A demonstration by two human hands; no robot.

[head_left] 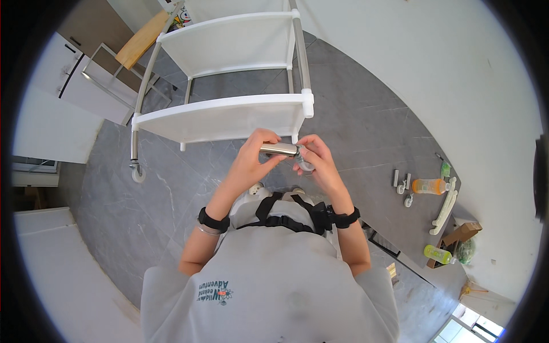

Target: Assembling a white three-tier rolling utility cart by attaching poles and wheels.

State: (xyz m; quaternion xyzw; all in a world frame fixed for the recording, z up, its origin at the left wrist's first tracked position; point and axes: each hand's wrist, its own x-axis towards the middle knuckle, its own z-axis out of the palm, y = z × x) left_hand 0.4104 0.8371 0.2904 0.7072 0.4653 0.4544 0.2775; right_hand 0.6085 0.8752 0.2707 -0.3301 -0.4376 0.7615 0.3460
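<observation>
Between my hands is a short shiny metal tube (277, 148) with a caster wheel (307, 166) at its right end. My left hand (251, 157) is closed around the tube, its thumb below and fingers above. My right hand (320, 163) pinches the caster where it meets the tube's dark end; whether the caster's stem is fully in the tube I cannot tell. Just beyond my hands stands a cart frame with white shelves (229, 117) and metal poles (303, 54). Its left pole ends in a caster (137, 171).
On the grey surface to the right lie loose metal tubes (396, 178), casters (408, 200), an orange bottle (428, 186) and a long white plastic piece (445, 207). A yellow-green bottle (438, 254) and a cardboard box (462, 232) sit by the wall. A wooden-topped stool (143, 43) stands far left.
</observation>
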